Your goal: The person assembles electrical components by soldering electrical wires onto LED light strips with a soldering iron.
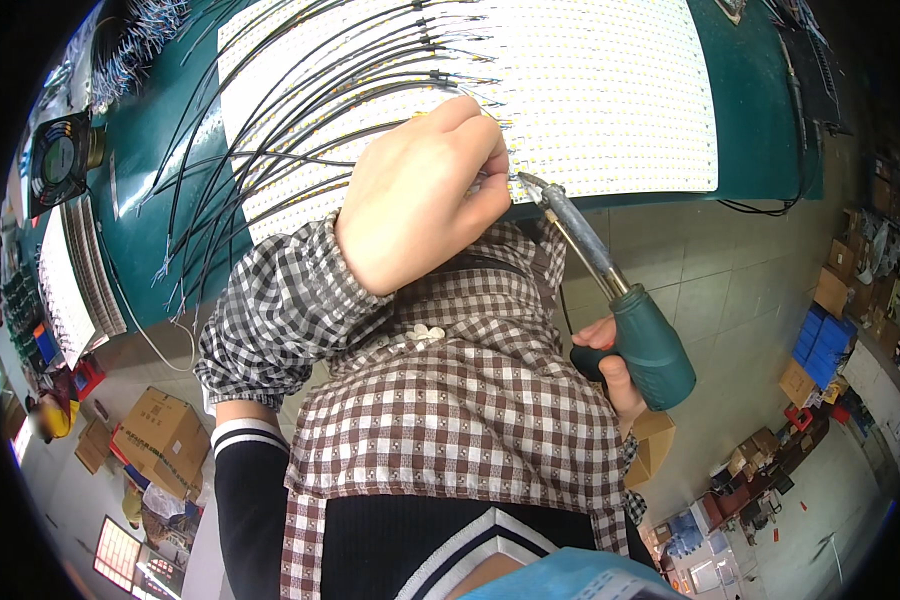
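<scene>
My left hand point(425, 195) is closed, its fingertips pinching something thin, likely a wire end, at the near edge of a large white LED panel point(610, 90). My right hand point(610, 365) grips the green handle of a soldering iron point(620, 300). The iron's metal tip touches the panel edge right beside my left fingertips. Several black wires point(270, 140) fan from the panel's left part across the green table point(155, 140). A checked sleeve cover wraps my left forearm.
A small black fan point(60, 160) stands at the table's left end, with a stack of white strip panels point(70, 270) beside it. Cardboard boxes point(165, 440) lie on the floor at left; blue boxes point(820, 345) and more cartons at right.
</scene>
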The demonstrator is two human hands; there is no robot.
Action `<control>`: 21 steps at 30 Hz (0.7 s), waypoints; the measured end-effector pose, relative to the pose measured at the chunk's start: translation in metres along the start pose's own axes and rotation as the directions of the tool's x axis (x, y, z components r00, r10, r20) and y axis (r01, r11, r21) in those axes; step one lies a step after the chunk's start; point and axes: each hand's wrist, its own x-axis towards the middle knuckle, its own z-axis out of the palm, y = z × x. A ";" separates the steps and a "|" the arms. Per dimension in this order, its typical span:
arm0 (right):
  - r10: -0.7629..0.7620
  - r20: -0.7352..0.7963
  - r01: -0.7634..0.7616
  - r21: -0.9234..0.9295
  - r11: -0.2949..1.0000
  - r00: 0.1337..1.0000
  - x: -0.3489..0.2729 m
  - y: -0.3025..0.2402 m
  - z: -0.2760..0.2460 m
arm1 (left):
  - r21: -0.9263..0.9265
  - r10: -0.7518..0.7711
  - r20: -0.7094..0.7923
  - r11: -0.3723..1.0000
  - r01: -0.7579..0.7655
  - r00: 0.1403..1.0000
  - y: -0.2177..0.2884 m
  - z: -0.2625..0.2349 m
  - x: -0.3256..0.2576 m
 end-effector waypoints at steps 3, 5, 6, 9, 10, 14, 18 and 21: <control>-0.004 0.018 0.004 -0.024 1.000 1.000 0.001 0.000 -0.002 | 0.002 0.002 -0.002 1.000 -0.002 1.000 -0.001 0.000 0.000; -0.014 0.037 0.016 -0.059 0.998 0.999 0.001 0.000 -0.003 | 0.002 0.011 -0.010 1.000 -0.011 1.000 -0.001 0.000 0.000; -0.010 0.038 0.012 -0.058 0.998 0.999 0.001 0.001 -0.004 | -0.002 0.004 -0.004 1.000 -0.004 1.000 -0.001 0.000 0.000; 0.006 0.020 -0.005 -0.032 0.999 1.000 -0.002 0.004 -0.003 | -0.006 0.001 -0.002 1.000 -0.001 1.000 -0.001 0.000 0.000; 0.019 0.002 -0.019 -0.007 1.000 1.000 -0.003 0.004 -0.003 | -0.008 0.006 -0.006 1.000 -0.006 1.000 -0.001 0.000 0.000; 0.020 0.024 -0.021 0.012 1.000 1.000 0.001 -0.008 0.002 | -0.021 0.001 -0.001 1.000 -0.001 1.000 -0.001 0.000 -0.001; 0.053 0.068 -0.051 -0.034 0.998 0.996 0.002 -0.015 0.004 | -0.013 -0.001 0.005 1.000 0.001 1.000 0.000 0.000 -0.003; 0.059 0.077 -0.054 -0.056 0.997 0.995 0.004 -0.018 0.004 | -0.018 -0.004 0.006 1.000 0.004 1.000 0.000 0.000 -0.003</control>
